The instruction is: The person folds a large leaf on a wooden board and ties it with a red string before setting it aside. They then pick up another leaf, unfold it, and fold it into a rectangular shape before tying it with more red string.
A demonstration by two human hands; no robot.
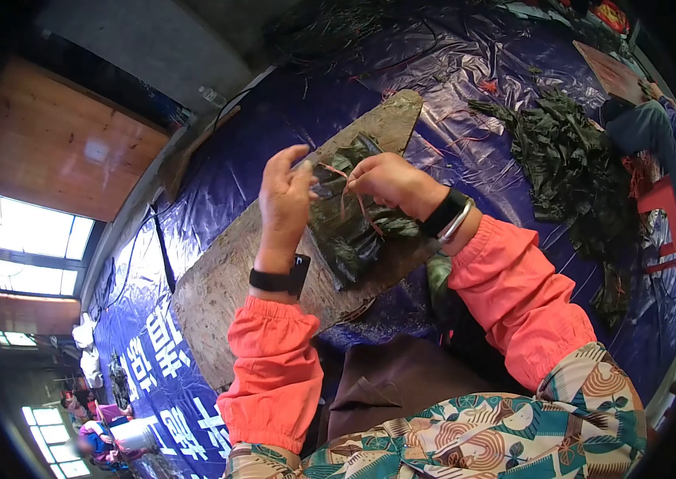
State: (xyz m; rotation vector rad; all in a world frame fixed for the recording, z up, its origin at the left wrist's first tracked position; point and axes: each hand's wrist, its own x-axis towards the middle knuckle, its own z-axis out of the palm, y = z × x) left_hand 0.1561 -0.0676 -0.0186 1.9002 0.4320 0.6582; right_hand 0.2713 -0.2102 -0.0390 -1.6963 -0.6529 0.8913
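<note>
A flat bundle of dark green leaves (pixel 343 239) lies on a worn wooden board (pixel 218 295), directly beneath my hands. Over the bundle runs a thin pinkish string (pixel 366 212). My right hand (pixel 392 182) is closed, pinching this string between thumb and fingers. To its left, my left hand (pixel 284 198) is raised above the board with fingers apart and partly smeared by motion. One end of the string shows close to its fingertips, though I see no clear grip on it.
Blue-purple plastic sheeting (pixel 234 172) with white lettering covers the floor. A heap of dark leaves (pixel 565 156) lies to the right. Beyond it are a red stool (pixel 664 211) and a seated person (pixel 649 132) by another board (pixel 605 72). Another person (pixel 98 439) is at lower left.
</note>
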